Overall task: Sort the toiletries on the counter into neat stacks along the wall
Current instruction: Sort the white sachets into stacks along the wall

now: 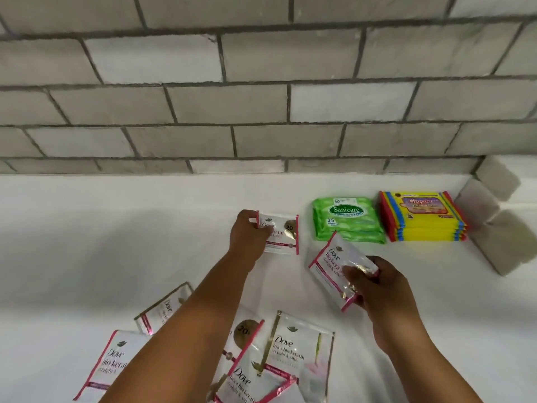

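— What's each hand doing?

— The left hand (247, 234) pinches a white shampoo sachet (280, 232) by its left edge, just left of the green wipes pack (347, 219). That sachet looks flat on the white counter (87, 242).

— And the other?

— The right hand (377, 286) grips a second sachet (334, 263), tilted, its top corner just in front of the wipes pack.

— Anything stacked?

— A yellow packet stack (421, 219) sits right of the wipes pack, near the brick wall (261, 106). Loose sachets (290, 353) lie scattered well in front of the wipes pack, nearest us.
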A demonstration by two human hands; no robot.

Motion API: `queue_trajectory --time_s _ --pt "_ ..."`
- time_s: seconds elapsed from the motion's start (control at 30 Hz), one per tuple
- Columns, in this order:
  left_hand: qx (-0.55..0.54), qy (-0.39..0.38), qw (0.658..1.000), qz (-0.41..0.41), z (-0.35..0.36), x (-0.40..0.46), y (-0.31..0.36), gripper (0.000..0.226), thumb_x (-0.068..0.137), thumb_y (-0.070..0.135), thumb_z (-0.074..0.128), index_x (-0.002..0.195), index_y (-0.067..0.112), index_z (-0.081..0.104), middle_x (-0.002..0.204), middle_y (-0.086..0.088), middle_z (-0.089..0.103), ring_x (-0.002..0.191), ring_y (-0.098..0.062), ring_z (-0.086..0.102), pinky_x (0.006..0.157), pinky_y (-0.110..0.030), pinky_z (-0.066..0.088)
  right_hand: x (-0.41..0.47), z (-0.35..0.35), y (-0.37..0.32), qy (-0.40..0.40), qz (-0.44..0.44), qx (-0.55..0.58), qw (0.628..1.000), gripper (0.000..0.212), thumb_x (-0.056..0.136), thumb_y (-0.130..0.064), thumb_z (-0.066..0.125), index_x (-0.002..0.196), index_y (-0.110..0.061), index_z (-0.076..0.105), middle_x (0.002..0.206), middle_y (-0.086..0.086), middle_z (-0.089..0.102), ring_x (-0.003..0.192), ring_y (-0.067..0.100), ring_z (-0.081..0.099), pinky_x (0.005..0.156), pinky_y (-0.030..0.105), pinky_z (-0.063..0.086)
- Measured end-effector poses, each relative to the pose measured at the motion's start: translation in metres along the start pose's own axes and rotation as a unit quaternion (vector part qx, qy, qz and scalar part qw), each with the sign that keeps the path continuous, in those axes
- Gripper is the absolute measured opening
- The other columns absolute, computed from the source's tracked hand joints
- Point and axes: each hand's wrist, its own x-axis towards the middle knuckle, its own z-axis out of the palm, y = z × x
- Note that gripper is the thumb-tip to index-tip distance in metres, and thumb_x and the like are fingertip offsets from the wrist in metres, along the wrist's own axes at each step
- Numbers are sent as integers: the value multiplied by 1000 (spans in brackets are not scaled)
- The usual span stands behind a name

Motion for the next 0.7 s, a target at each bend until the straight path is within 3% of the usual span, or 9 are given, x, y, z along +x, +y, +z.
queue_trajectory --time_s 0.1,0.17,0.37,0.5,0.57,0.63,0.7 --pt "94 10 995 40 12 15 -1 34 82 17 71 108 23 50 99 1 66 88 -20 65 69 -27 49 6 1 -2 2 -2 -11 1000 11 86 -9 68 92 -17 70 79 3 74 76 26 69 72 45 58" --pt "128 14 990 58 18 23 -2 36 82 19 71 112 21 51 98 2 66 88 -21 64 74 -29 50 11 2 -1 -1 -6 -17 1000 10 86 -9 69 91 -17 70 80 6 74 78 32 69 75 49 57" --pt "198 51 973 103 26 33 -8 36 83 22 71 114 16 56 107 -3 68 96 -25 64 81 -35 53 26 7 -2 -9 -24 -58 998 13 84 -16 72 94 -23 70 82 1 75 78 31 71 77 55 57" --pt "223 89 964 114 24 27 -6 48 87 35 67 129 15 54 127 -5 55 118 -25 52 97 -36 46 40 19 -9 -37 -31 -52 997 20 82 -14 74 99 -22 69 85 4 76 81 33 71 77 57 56" --pt "206 97 963 144 17 22 0 38 93 38 59 124 17 58 126 -4 57 114 -22 56 95 -34 49 49 28 -16 -53 -43 -59 996 26 80 -13 76 102 -23 68 88 3 76 81 30 72 78 57 56" --pt "140 37 980 137 7 17 9 29 96 40 52 109 18 67 110 0 67 100 -18 64 84 -30 52 62 39 -25 -68 -57 -72 993 28 77 -12 78 100 -24 67 89 1 75 82 26 73 78 55 57" --pt "30 -69 995 67 -3 9 16 28 95 42 53 97 19 71 96 3 73 89 -13 67 78 -28 53 77 53 -35 -83 -71 -79 991 28 75 -9 78 96 -24 65 90 2 75 83 25 72 78 53 58"
